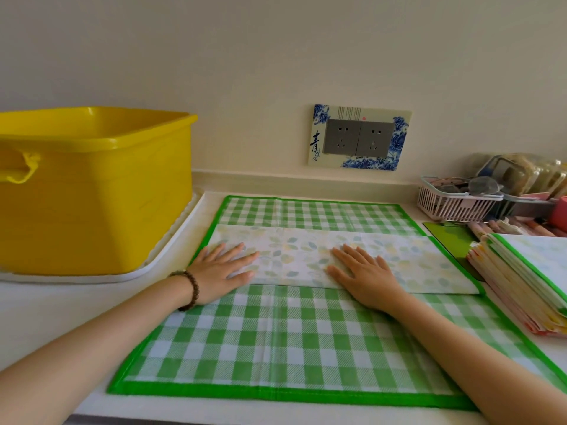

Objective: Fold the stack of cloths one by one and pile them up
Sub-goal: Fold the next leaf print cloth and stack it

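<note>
We are pressing left hand (225, 271) and right hand (365, 276), both grips released and flat, on the leaf-print band (294, 259) lying across the green checked cloth (276, 338) on the worktop (46, 308), probably flattening its crease, the stack (521, 283) sitting just right of it.

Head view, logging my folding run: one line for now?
left hand flat on leaf-print cloth | right hand same | stack at right

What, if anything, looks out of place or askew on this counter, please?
Nothing is spilled or damaged. The left hand and right hand lie flat on the leaf-print strip across the green checked cloth, which lies smooth. Only the cloth stack at the right looks untidy: its edges are fanned, not flush.
</note>
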